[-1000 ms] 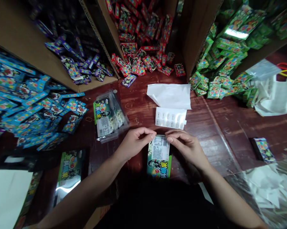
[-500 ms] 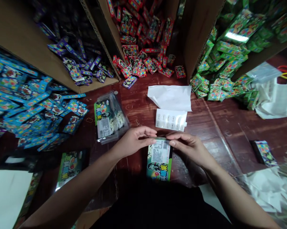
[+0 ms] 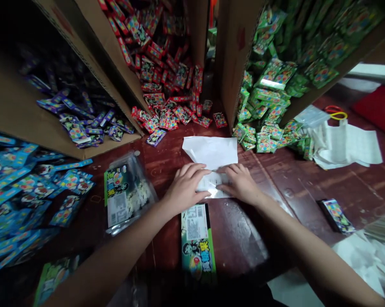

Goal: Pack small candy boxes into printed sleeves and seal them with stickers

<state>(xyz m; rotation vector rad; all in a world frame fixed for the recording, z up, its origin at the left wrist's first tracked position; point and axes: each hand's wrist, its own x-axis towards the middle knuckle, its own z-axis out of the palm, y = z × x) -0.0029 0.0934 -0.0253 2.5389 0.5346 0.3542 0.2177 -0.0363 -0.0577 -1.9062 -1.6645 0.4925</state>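
Sticker sheet point(image 3: 213, 182) at centre stage, flat on the table just short of a folded white paper, and both hands are on it! Left hand point(image 3: 186, 185) comes palm down, fingers loosely spread; right hand point(image 3: 241, 183) faces it, fingers curled, thumb on the sheet. Whether either one pinches anything, I cannot tell. Biggest danger first: the left forearm runs close by the stacked plastic trays point(image 3: 128, 192), and a careless elbow could shove them. Next, the printed pack point(image 3: 197, 247), lying just short of the left hand, might get nudged askew by a dropping wrist. Then the sheet itself: press unevenly and it could skid or crease. Smallest worry, a label clinging to a fingertip or tearing, with glare on the sheet making edges hard to read. Now the ground: a dark red-brown table point(image 3: 240, 230), glossy, scuffed, crossed by a seam on the right. Tall cardboard cartons point(image 3: 233, 64) wall off the far side, shadowy inside, spilling red boxes point(image 3: 160, 68), green packets point(image 3: 272, 98) and purple boxes point(image 3: 80, 119); blue boxes point(image 3: 19, 183) pile up at left. Down the scale, the white paper point(image 3: 211, 151), a dark little box point(image 3: 337, 215) out right, and red and yellow loops point(image 3: 336, 113) beyond it.
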